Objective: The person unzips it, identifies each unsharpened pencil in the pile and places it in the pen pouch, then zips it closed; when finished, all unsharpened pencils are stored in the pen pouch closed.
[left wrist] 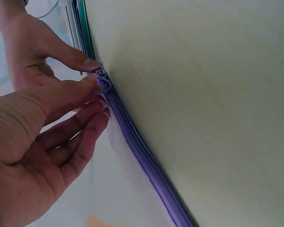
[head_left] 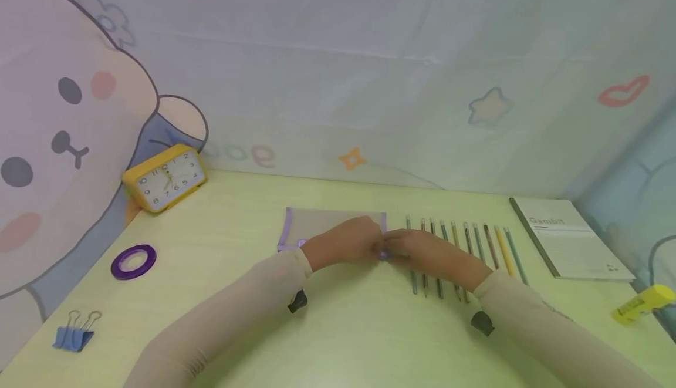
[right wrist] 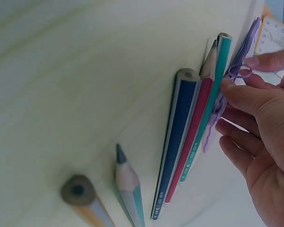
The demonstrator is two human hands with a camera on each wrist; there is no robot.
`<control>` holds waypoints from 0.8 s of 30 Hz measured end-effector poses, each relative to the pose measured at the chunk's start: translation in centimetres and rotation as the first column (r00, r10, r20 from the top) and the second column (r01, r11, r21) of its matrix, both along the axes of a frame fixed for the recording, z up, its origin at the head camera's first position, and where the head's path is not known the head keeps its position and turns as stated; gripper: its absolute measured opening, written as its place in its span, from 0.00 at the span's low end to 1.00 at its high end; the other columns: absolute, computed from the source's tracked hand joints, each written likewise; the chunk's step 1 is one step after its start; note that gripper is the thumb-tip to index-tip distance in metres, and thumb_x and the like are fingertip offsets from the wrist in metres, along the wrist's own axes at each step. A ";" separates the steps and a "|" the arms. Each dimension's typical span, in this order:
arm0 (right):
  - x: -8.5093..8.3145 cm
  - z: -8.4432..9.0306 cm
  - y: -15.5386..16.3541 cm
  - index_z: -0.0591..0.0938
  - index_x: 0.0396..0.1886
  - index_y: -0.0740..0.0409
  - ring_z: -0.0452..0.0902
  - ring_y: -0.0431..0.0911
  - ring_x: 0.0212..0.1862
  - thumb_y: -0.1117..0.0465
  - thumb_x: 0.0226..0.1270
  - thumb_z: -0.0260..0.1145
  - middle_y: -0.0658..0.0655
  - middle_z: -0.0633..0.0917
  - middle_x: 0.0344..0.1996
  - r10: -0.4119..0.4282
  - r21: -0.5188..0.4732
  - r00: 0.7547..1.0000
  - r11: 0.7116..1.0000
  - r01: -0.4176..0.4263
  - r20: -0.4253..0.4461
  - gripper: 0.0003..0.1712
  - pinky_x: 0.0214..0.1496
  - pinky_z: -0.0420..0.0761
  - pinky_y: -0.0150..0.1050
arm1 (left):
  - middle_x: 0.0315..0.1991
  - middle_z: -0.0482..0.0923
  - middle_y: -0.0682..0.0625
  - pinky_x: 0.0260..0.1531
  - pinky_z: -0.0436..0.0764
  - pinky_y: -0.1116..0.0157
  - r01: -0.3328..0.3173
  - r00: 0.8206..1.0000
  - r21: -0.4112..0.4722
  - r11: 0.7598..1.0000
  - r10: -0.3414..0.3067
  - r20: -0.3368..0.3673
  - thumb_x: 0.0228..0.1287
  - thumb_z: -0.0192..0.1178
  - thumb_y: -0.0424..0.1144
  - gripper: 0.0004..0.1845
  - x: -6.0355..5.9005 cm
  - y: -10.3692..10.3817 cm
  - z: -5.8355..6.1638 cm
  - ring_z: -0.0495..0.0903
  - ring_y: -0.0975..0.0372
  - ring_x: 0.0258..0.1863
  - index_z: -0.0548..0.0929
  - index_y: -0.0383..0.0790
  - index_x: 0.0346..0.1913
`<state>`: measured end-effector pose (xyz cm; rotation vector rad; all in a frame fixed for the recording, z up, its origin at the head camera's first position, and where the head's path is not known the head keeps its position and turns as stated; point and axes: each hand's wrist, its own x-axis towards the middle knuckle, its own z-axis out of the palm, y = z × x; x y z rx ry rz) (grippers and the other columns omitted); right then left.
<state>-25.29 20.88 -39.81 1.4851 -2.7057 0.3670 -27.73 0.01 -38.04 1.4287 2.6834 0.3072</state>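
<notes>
A see-through pouch with purple edging [head_left: 287, 226] lies flat on the table in the head view. Its purple zipper [left wrist: 139, 149] runs along the near edge. At the right end of that zipper, my left hand [head_left: 345, 240] pinches the purple ring pull [left wrist: 110, 86] between thumb and finger. My right hand [head_left: 430, 252] meets it there, its thumb and fingers gripping the pouch's corner by the zipper end. Under the right wrist a row of several pencils [head_left: 504, 252] lies side by side. A green pencil [right wrist: 213, 94] is closest to the pouch in the right wrist view.
To the left are a yellow alarm clock [head_left: 168, 179], a purple tape roll [head_left: 117, 266] and a blue binder clip [head_left: 73, 339]. A notebook [head_left: 573, 241] and a yellow glue stick [head_left: 641, 304] lie at the right. A printed cloth [head_left: 317, 83] hangs behind the table.
</notes>
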 end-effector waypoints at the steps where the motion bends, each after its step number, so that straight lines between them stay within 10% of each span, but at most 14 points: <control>1: 0.0 0.0 0.0 0.83 0.61 0.55 0.82 0.47 0.62 0.61 0.73 0.64 0.52 0.85 0.59 0.001 -0.005 1.000 1.000 -0.001 -0.002 0.19 0.63 0.81 0.41 | 0.18 0.74 0.59 0.28 0.69 0.74 -0.004 1.000 0.009 1.000 0.004 0.005 0.62 0.69 0.38 0.08 -0.1 0.1 0.0 0.65 0.68 0.22 0.89 0.41 0.26; 8: -0.2 -0.3 0.6 0.80 0.64 0.60 0.79 0.55 0.65 0.62 0.74 0.63 0.61 0.82 0.62 -0.041 -0.047 0.998 0.998 0.043 0.052 0.21 0.64 0.79 0.47 | 0.34 0.91 0.51 0.44 0.83 0.66 -0.075 0.997 0.099 0.992 0.071 0.039 0.64 0.68 0.37 0.05 0.4 -0.3 0.4 0.87 0.62 0.36 0.92 0.40 0.36; 17: 0.2 -0.5 0.2 0.88 0.51 0.57 0.87 0.46 0.51 0.68 0.69 0.67 0.53 0.90 0.48 -0.178 -0.211 0.980 0.958 0.193 0.087 0.13 0.51 0.85 0.40 | 0.23 0.84 0.54 0.27 0.74 0.73 -0.200 0.980 0.261 0.944 0.197 0.038 0.65 0.65 0.33 0.07 2.1 -1.0 1.2 0.70 0.69 0.23 0.91 0.40 0.31; 24: 1.1 0.3 0.4 0.88 0.49 0.56 0.87 0.42 0.43 0.70 0.65 0.70 0.51 0.91 0.42 -0.256 -0.402 0.967 0.884 0.237 0.007 0.14 0.44 0.86 0.45 | 0.29 0.87 0.52 0.31 0.78 0.73 -0.263 0.964 0.318 0.911 0.263 0.045 0.69 0.63 0.33 0.07 2.9 -0.9 2.9 0.75 0.69 0.26 0.90 0.38 0.36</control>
